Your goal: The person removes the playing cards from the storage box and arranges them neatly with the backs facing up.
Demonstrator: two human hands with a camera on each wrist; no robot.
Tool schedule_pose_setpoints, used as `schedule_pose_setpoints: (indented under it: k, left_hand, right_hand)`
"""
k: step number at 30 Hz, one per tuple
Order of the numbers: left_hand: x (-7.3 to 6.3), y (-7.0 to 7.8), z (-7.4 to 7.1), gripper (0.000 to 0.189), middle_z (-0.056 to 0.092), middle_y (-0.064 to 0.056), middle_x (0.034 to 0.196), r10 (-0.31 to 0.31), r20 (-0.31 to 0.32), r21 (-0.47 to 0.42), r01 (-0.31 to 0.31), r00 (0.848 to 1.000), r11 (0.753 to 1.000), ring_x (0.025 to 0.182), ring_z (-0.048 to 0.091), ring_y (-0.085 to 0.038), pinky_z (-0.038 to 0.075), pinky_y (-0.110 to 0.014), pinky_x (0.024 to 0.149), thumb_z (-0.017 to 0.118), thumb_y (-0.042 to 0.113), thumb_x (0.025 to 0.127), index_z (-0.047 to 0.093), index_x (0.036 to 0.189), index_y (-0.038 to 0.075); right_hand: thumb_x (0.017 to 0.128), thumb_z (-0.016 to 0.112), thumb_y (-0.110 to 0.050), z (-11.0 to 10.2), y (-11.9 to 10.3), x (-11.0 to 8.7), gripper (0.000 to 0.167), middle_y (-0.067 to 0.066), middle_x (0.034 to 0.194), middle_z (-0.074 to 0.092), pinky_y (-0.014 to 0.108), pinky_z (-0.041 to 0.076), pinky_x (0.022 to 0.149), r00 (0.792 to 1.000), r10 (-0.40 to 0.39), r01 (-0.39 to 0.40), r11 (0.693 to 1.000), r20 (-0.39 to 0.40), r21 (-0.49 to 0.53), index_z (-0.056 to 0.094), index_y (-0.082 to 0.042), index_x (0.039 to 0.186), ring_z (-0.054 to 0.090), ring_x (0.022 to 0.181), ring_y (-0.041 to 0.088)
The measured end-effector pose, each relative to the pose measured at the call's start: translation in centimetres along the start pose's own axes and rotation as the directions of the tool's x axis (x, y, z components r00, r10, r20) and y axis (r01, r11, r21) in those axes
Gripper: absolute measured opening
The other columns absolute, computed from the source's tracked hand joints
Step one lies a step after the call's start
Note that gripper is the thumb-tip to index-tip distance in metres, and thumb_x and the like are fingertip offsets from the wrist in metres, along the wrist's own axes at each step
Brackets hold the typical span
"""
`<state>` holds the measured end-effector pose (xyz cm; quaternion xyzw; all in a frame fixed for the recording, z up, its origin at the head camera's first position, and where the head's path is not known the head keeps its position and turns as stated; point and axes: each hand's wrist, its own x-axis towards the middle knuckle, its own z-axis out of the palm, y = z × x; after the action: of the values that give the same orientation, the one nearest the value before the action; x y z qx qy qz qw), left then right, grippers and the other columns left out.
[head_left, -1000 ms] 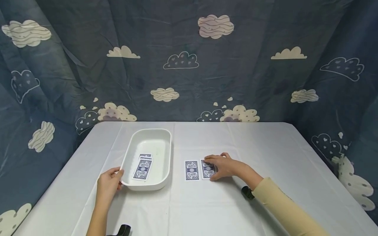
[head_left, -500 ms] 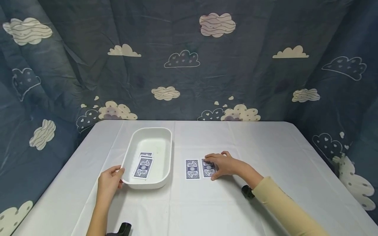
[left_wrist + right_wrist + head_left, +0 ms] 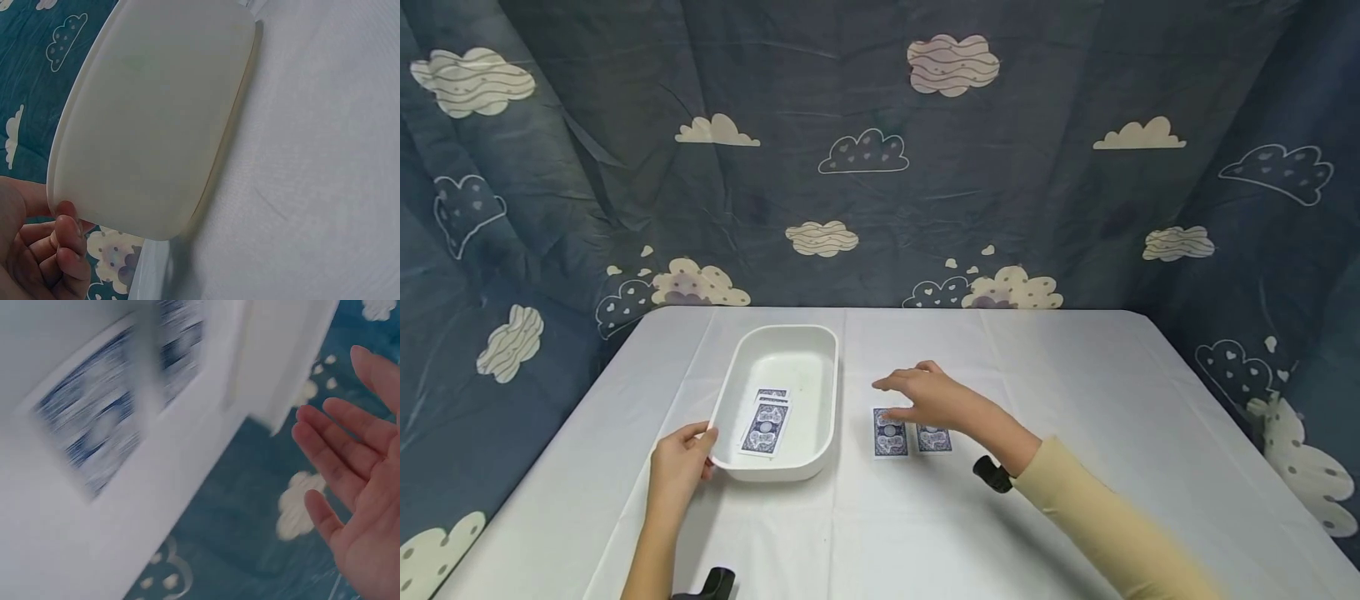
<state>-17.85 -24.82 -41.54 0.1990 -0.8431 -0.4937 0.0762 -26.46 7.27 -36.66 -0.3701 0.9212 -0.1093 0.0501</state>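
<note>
My left hand (image 3: pixel 675 471) pinches the near left corner of a white rectangular tray (image 3: pixel 805 379), thumb on the rim. The left wrist view shows the tray's pale outer side (image 3: pixel 150 125) with curled fingers beneath its edge. Inside the tray lie a few overlapping blue-backed playing cards (image 3: pixel 764 433). To its right, two playing cards lie face down side by side, the left card (image 3: pixel 891 442) and the right card (image 3: pixel 934 441). My right hand (image 3: pixel 936 400) hovers over them, fingers extended and holding nothing; it partly covers their upper parts. In the right wrist view the cards (image 3: pixel 97 415) are motion-blurred.
A white cloth covers the table (image 3: pixel 1060 375). Behind and at both sides hangs a dark blue curtain (image 3: pixel 880 225) with cloud prints. Black wrist devices show below the right wrist (image 3: pixel 992 474) and the left wrist (image 3: pixel 715 583).
My right hand has lifted off the right card and moved left and away, over the two cards. That card now shows more fully. The left hand keeps its grip on the tray.
</note>
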Motion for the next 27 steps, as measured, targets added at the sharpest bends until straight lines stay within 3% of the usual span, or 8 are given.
schedule_pose_setpoints:
  k: [6, 14, 27]
  left_hand:
    - [0.1, -0.2, 0.0, 0.040, 0.050, 0.005, 0.052, -0.005, 0.003, -0.009, 0.005, 1.000, 1.000, 0.042, 0.046, -0.007, 0.040, -0.023, 0.043, 0.048, 0.018, 0.089, 0.053, 0.117, -0.010]
    - [0.1, 0.0, 0.0, 0.038, 0.050, 0.005, 0.051, -0.009, -0.001, -0.003, 0.009, 1.000, 1.000, 0.041, 0.047, -0.008, 0.040, -0.023, 0.043, 0.050, 0.018, 0.090, 0.054, 0.117, -0.009]
    - [0.3, -0.2, -0.1, 0.038, 0.051, 0.007, 0.051, -0.004, 0.011, -0.036, 0.004, 1.000, 0.999, 0.040, 0.046, -0.006, 0.041, -0.022, 0.043, 0.051, 0.017, 0.089, 0.054, 0.116, -0.010]
  right_hand:
    - [0.085, 0.060, -0.039, -0.6, -3.6, 2.5, 0.050, 0.001, 0.124, 0.058, 0.042, 0.031, 0.101, 0.998, -0.065, 0.065, 0.997, 0.006, -0.032, 0.052, -0.015, 0.128, 0.053, 0.115, 0.016]
    - [0.083, 0.059, -0.045, -0.4, -7.4, 5.9, 0.060, 0.001, 0.127, 0.055, 0.039, 0.030, 0.103, 0.998, -0.051, 0.053, 0.996, 0.031, -0.066, 0.045, -0.016, 0.134, 0.051, 0.117, 0.012]
    - [0.075, 0.058, -0.063, 4.1, -11.2, 10.9, 0.084, 0.000, 0.139, 0.042, 0.035, 0.031, 0.103, 0.987, 0.028, 0.008, 0.974, 0.156, -0.225, 0.034, -0.015, 0.140, 0.043, 0.125, 0.015]
